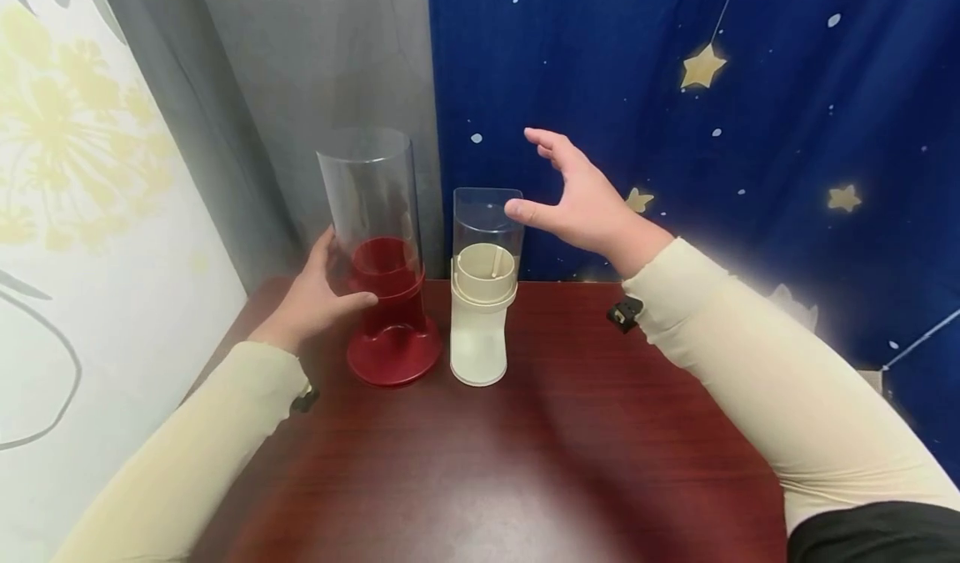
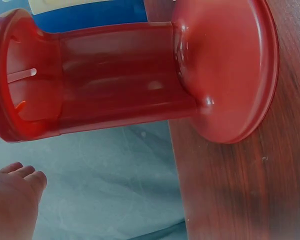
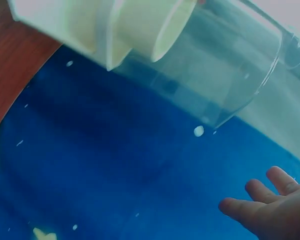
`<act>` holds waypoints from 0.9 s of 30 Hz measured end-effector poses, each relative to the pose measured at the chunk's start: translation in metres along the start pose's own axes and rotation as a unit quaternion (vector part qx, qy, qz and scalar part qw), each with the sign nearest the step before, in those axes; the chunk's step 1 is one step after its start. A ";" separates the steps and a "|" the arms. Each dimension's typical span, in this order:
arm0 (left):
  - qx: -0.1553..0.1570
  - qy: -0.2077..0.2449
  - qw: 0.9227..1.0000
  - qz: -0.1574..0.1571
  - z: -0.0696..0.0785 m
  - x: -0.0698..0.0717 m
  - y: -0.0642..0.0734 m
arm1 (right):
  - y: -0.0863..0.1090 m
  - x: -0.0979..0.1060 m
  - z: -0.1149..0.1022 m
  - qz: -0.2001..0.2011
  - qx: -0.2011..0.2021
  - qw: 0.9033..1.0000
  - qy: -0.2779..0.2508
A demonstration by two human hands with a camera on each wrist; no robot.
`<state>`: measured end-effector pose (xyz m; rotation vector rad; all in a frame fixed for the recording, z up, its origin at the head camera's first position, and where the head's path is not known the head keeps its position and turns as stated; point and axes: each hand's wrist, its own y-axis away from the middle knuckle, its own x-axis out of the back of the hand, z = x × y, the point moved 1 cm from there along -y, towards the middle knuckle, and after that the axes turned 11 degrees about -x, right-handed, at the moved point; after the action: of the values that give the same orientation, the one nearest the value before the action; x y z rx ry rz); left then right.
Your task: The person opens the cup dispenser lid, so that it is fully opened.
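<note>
A red stand [image 1: 393,359] with a round foot and a tall clear cylinder [image 1: 371,183] on top stands upright on the table. My left hand [image 1: 311,296] is at its left side, thumb stretched in front of the red collar; in the left wrist view the fingers [image 2: 25,175] lie apart from the stand. To its right is a smaller cream stand [image 1: 478,346], topped by a clear container [image 1: 487,217]. My right hand [image 1: 585,208] hovers up and right of that container, fingers extended and thumb near its rim. The right wrist view shows space between the fingers [image 3: 257,192] and the clear wall.
Both stands are near the back of the dark red wooden table [image 1: 480,463]. Behind them hang a grey curtain [image 1: 315,62] and a blue starred curtain [image 1: 600,62]. A white patterned surface [image 1: 97,296] borders the left side.
</note>
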<state>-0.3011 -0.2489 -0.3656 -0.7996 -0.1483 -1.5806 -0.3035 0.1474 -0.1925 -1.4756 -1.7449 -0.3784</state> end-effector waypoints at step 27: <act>-0.014 0.110 0.992 0.057 0.035 -0.024 0.008 | -0.027 -0.047 -0.075 -0.040 0.035 0.998 -0.044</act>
<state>-0.2806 -0.2124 -0.3556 -0.6388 0.0769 -1.5535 -0.2998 0.0574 -0.1721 -1.3946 -1.8732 -0.2940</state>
